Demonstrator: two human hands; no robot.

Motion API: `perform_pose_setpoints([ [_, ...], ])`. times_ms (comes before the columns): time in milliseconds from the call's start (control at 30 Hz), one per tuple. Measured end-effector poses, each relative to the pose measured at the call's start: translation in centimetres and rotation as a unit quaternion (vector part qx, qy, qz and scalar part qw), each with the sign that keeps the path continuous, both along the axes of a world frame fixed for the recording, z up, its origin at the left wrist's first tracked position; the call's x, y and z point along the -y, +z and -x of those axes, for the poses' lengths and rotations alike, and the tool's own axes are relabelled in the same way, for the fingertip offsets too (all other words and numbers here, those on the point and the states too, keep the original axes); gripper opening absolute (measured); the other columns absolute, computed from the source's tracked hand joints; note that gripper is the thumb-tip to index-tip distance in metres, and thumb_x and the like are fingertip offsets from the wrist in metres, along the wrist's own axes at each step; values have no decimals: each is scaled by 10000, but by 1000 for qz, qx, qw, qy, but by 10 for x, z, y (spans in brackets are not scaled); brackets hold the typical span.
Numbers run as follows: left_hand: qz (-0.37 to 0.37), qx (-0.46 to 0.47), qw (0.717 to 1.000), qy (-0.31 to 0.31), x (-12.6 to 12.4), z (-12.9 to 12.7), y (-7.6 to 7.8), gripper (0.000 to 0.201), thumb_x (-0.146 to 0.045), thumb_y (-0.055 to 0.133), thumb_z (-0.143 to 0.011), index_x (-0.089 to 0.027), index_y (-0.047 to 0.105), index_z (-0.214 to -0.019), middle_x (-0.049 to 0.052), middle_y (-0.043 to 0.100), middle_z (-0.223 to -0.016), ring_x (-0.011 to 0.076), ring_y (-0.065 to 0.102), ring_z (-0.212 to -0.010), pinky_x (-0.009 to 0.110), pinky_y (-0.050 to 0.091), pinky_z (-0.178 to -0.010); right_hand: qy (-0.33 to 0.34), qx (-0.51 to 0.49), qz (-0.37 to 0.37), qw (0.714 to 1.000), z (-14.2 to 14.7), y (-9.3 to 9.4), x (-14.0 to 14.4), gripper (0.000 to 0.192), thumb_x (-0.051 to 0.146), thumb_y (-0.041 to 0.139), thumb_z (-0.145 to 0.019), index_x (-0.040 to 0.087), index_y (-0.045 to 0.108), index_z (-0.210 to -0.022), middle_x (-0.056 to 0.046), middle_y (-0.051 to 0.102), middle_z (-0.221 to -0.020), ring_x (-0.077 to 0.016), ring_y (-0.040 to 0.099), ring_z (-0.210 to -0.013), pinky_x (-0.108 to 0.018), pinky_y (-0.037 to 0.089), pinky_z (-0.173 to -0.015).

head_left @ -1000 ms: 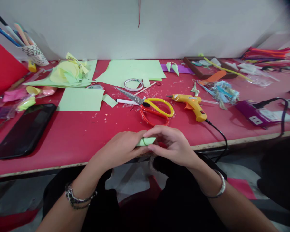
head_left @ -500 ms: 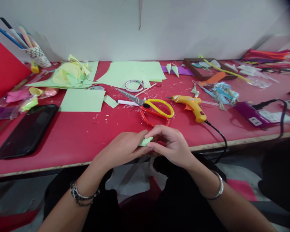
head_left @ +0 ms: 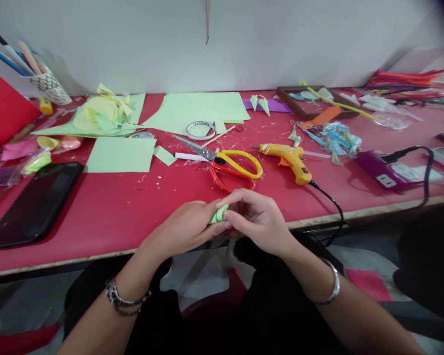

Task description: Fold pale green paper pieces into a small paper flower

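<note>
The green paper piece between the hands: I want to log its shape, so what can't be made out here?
- green paper piece, head view: mostly covered by the left hand and right hand; its full shape and folds are hidden.
- Fingertips of both hands: tucked behind the paper and each other, so the exact grip is unclear.
- Black tablet: its left end is cut off by the picture's left edge.

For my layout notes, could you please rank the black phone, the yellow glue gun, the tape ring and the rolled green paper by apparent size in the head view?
1. black phone
2. yellow glue gun
3. tape ring
4. rolled green paper, mostly hidden between the left hand and right hand, so unsure.
</note>
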State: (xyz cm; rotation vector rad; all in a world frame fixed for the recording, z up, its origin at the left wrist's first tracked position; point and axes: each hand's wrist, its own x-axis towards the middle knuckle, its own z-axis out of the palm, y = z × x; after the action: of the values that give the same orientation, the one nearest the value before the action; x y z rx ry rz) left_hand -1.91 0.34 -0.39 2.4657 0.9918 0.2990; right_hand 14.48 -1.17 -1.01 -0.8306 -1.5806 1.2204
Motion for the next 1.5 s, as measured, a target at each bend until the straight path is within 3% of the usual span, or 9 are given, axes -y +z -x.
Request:
perform_pose_setpoints([
  [200, -26, -7, 1000, -6, 0, -1, 0, 409, -438, 238, -889, -137, 509, -947, 30, 565, -661, 155, 507, -579, 245, 345, -517, -10, -10, 8, 1000, 3, 0, 2, 117, 106, 529, -738, 159, 588, -824, 30, 568, -625, -49, 513, -518, -158, 438, -483],
  [400, 23, 6, 1000, -2, 1, -2, 2, 361, -403, 259, -893, -149, 499, -985, 23, 576, -713, 145, 518, -621, 237, 360, -549, 11, -50, 72, 996, -1, -1, -3, 59, 194, 593, -722, 152, 598, -764, 8, 609, -664, -71, 550, -570, -183, 461, -517],
  [533, 52, 25, 998, 0, 2, -3, 5, 361, -398, 262, -893, -151, 485, -1034, 30, 586, -767, 145, 529, -666, 239, 377, -584, 25, -38, 73, 996, -4, -2, -5, 77, 216, 585, -737, 161, 616, -783, 3, 636, -694, -79, 571, -594, -193, 479, -542],
  [667, 60, 33, 998, 1, 3, -3, 5, 361, -398, 256, -893, -152, 481, -1032, 21, 573, -741, 140, 518, -647, 237, 374, -573, -2, -41, 52, 998, 0, 0, -2, 53, 170, 564, -738, 159, 607, -768, -2, 640, -709, -86, 587, -636, -194, 483, -570],
  [833, 60, 46, 997, 5, 2, -3, 2, 350, -406, 256, -891, -151, 496, -907, 9, 548, -693, 132, 499, -611, 236, 368, -552, -22, -22, 51, 998, 3, 1, 1, 103, 131, 534, -735, 159, 585, -821, 29, 561, -609, -58, 515, -527, -163, 430, -476],
  [1000, 80, 67, 994, 26, 3, -5, 3, 345, -423, 264, -885, -156, 478, -841, 22, 564, -758, 136, 515, -665, 251, 397, -598, -49, -31, 49, 997, 2, -3, -3, 56, 166, 568, -729, 159, 555, -783, 27, 564, -621, -60, 525, -546, -167, 439, -506],
  [1133, 41, 71, 995, 59, 3, -7, 5, 327, -423, 285, -881, -157, 474, -907, 45, 540, -828, 166, 508, -755, 295, 416, -668, -71, -10, 33, 997, 2, -4, -5, 27, 175, 572, -723, 156, 556, -712, 18, 566, -620, -70, 524, -561, -182, 445, -523],
  [1300, 48, 72, 993, 84, 4, -7, 2, 227, -391, 403, -851, -181, 445, -926, 26, 527, -847, 152, 515, -725, 261, 422, -601, -86, -6, 40, 996, 4, -4, -5, 24, 167, 550, -721, 164, 533, -705, 21, 548, -625, -75, 519, -563, -187, 447, -524],
  [1500, -53, 103, 988, 99, 1, -5, 0, 233, -297, 469, -839, -189, 438, -1042, 42, 510, -936, 163, 495, -833, 273, 423, -695, -157, 10, 23, 987, 4, -5, -5, 73, 183, 550, -733, 173, 501, -680, 37, 500, -584, -69, 466, -522, -181, 394, -476],
])
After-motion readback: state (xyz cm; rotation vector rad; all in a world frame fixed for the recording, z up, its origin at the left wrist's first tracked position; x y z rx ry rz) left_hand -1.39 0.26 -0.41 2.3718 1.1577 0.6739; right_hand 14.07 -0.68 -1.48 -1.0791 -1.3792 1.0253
